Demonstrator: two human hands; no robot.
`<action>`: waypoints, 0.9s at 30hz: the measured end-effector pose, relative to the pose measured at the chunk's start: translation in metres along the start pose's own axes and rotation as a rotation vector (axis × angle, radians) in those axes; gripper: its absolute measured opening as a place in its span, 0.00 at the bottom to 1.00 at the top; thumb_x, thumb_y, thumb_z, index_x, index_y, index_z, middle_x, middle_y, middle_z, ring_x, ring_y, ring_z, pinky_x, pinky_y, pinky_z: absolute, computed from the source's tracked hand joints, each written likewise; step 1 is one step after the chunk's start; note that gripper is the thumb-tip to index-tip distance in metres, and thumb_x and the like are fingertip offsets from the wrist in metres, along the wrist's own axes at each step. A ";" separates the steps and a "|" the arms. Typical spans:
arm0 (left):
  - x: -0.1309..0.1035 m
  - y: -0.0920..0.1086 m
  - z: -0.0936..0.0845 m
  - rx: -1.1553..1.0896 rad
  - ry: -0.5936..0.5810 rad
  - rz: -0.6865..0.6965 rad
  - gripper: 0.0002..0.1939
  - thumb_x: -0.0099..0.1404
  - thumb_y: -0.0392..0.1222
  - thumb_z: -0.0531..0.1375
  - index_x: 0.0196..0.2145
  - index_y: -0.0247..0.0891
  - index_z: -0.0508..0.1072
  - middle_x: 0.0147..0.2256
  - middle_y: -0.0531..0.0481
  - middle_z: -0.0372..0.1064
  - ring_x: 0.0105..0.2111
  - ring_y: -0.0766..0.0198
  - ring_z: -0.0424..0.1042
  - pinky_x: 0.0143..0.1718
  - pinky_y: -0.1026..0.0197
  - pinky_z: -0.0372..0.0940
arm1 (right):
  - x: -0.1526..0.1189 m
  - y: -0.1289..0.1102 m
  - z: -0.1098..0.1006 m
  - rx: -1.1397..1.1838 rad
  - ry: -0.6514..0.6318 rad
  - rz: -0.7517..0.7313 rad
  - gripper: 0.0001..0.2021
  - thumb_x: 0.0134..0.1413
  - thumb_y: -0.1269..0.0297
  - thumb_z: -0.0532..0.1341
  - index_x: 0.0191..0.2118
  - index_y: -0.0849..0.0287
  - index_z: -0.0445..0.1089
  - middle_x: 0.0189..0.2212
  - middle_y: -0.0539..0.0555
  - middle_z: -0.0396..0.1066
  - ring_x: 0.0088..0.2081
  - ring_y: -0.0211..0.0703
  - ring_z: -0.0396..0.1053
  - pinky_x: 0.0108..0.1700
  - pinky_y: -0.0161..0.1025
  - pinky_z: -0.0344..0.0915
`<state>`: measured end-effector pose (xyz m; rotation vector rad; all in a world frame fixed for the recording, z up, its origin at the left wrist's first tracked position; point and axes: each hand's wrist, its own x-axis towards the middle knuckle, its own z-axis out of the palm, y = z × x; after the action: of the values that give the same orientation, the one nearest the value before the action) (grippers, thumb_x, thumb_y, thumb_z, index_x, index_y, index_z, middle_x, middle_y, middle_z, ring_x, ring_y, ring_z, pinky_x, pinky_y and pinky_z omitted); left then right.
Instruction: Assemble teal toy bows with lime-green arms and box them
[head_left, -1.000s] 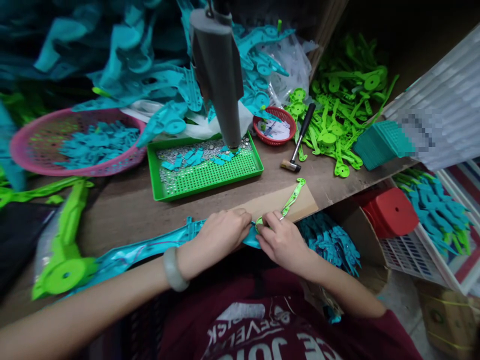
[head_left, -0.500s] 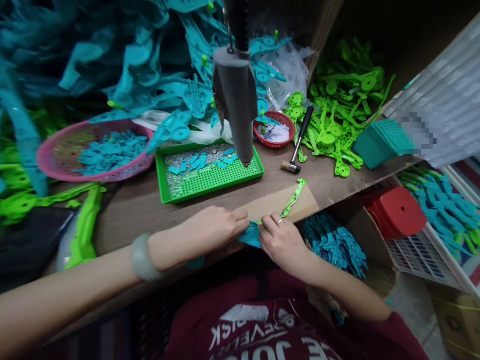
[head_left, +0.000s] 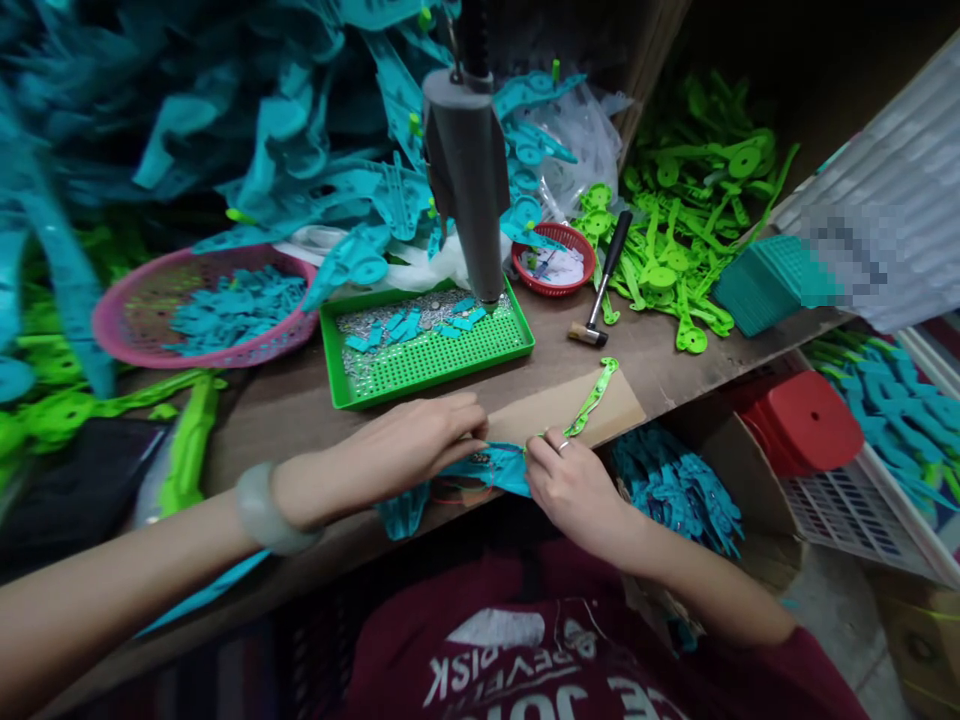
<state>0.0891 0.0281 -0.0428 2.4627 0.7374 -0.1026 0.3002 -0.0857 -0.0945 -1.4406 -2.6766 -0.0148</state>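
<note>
A long teal plastic shell [head_left: 504,466] lies along the table's front edge, with small dark parts and a thin red wire in its hollow. My right hand [head_left: 571,492], with a ring on it, has its fingers closed around the right end of the shell. My left hand [head_left: 439,432] hovers over the shell's left part, its fingers bent together; whatever they pinch is hidden. Just beyond my right hand a lime-green plastic arm [head_left: 594,396] lies on a cardboard sheet [head_left: 525,412]. More of the red wire loops below the shell near my left wrist.
A grey hanging tool [head_left: 469,190] points down over a green tray [head_left: 431,375] of screws and teal pieces. Behind stand a pink basket [head_left: 112,335] and a red basket [head_left: 551,288]. A hammer [head_left: 606,280] lies by piled lime-green parts [head_left: 667,260]. Teal parts fill a box [head_left: 757,480] below right.
My left hand has drawn back slightly left and up from the shell, uncovering its hollow and the red wire. My right hand keeps its hold on the right end.
</note>
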 end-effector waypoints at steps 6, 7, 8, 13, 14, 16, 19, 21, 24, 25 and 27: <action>0.000 0.014 0.008 -0.077 0.100 -0.250 0.11 0.71 0.44 0.49 0.32 0.41 0.65 0.30 0.50 0.68 0.29 0.60 0.69 0.31 0.59 0.60 | 0.000 -0.001 0.000 0.001 -0.007 0.013 0.08 0.64 0.74 0.58 0.34 0.62 0.72 0.36 0.59 0.68 0.42 0.50 0.62 0.37 0.44 0.64; 0.002 0.016 0.008 -0.083 0.085 -0.299 0.10 0.70 0.43 0.50 0.32 0.41 0.65 0.29 0.51 0.69 0.28 0.61 0.69 0.30 0.60 0.59 | 0.000 -0.001 -0.001 -0.002 -0.013 0.011 0.08 0.64 0.74 0.57 0.35 0.62 0.73 0.36 0.59 0.68 0.42 0.50 0.63 0.37 0.44 0.64; 0.004 0.018 0.007 -0.094 0.057 -0.335 0.09 0.69 0.42 0.52 0.31 0.40 0.66 0.28 0.51 0.70 0.27 0.61 0.69 0.29 0.60 0.59 | 0.000 -0.002 -0.001 -0.003 -0.018 0.009 0.08 0.64 0.74 0.57 0.35 0.62 0.73 0.37 0.59 0.68 0.42 0.50 0.63 0.37 0.45 0.64; 0.018 0.017 -0.004 -0.181 -0.080 -0.325 0.07 0.62 0.41 0.59 0.29 0.40 0.76 0.25 0.53 0.75 0.26 0.64 0.71 0.27 0.64 0.57 | -0.001 -0.002 0.000 -0.003 -0.041 0.018 0.08 0.65 0.74 0.56 0.36 0.62 0.72 0.38 0.60 0.68 0.43 0.51 0.63 0.38 0.45 0.65; 0.020 0.016 -0.005 -0.174 -0.099 -0.302 0.07 0.62 0.41 0.59 0.29 0.40 0.78 0.25 0.53 0.75 0.26 0.64 0.72 0.27 0.65 0.57 | -0.001 -0.002 0.000 -0.005 -0.040 0.017 0.08 0.65 0.74 0.56 0.36 0.62 0.72 0.38 0.60 0.68 0.44 0.51 0.63 0.38 0.45 0.66; 0.023 0.016 -0.007 -0.158 -0.146 -0.261 0.08 0.61 0.39 0.59 0.29 0.41 0.79 0.25 0.53 0.76 0.26 0.65 0.72 0.27 0.65 0.57 | -0.001 -0.003 0.000 -0.011 -0.037 0.015 0.08 0.65 0.73 0.56 0.37 0.62 0.72 0.38 0.60 0.68 0.44 0.51 0.63 0.38 0.45 0.66; 0.025 0.018 -0.008 -0.164 -0.226 -0.241 0.08 0.62 0.38 0.59 0.30 0.40 0.79 0.26 0.53 0.77 0.27 0.64 0.72 0.28 0.65 0.58 | -0.001 -0.004 -0.001 -0.013 -0.038 0.024 0.07 0.65 0.73 0.57 0.37 0.63 0.73 0.38 0.60 0.68 0.43 0.51 0.64 0.38 0.44 0.66; 0.025 0.019 -0.007 -0.151 -0.267 -0.239 0.08 0.63 0.37 0.59 0.30 0.40 0.78 0.27 0.52 0.76 0.27 0.64 0.72 0.28 0.65 0.58 | 0.000 -0.004 -0.002 -0.015 -0.023 0.029 0.07 0.64 0.74 0.57 0.37 0.63 0.73 0.37 0.59 0.68 0.43 0.51 0.64 0.38 0.44 0.66; 0.024 0.017 -0.007 -0.107 -0.273 -0.163 0.07 0.66 0.37 0.58 0.31 0.39 0.75 0.28 0.51 0.74 0.28 0.63 0.71 0.29 0.64 0.58 | 0.000 -0.004 -0.003 -0.030 0.009 0.032 0.07 0.64 0.73 0.58 0.36 0.62 0.73 0.37 0.58 0.68 0.42 0.50 0.64 0.37 0.44 0.67; 0.022 0.015 -0.007 -0.099 -0.253 -0.112 0.07 0.66 0.38 0.57 0.32 0.39 0.74 0.30 0.50 0.73 0.30 0.63 0.71 0.31 0.64 0.59 | 0.000 -0.004 -0.002 -0.033 0.006 0.029 0.07 0.64 0.73 0.58 0.36 0.62 0.73 0.37 0.59 0.68 0.42 0.50 0.64 0.37 0.44 0.67; 0.018 0.011 -0.007 -0.091 -0.181 -0.029 0.07 0.67 0.40 0.56 0.32 0.40 0.72 0.34 0.49 0.72 0.33 0.62 0.71 0.33 0.63 0.61 | 0.000 -0.004 -0.002 -0.026 -0.013 0.021 0.08 0.65 0.73 0.57 0.36 0.63 0.73 0.38 0.60 0.69 0.42 0.51 0.64 0.38 0.44 0.67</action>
<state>0.1101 0.0329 -0.0358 2.3202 0.6839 -0.2919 0.2974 -0.0881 -0.0923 -1.4810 -2.6816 -0.0390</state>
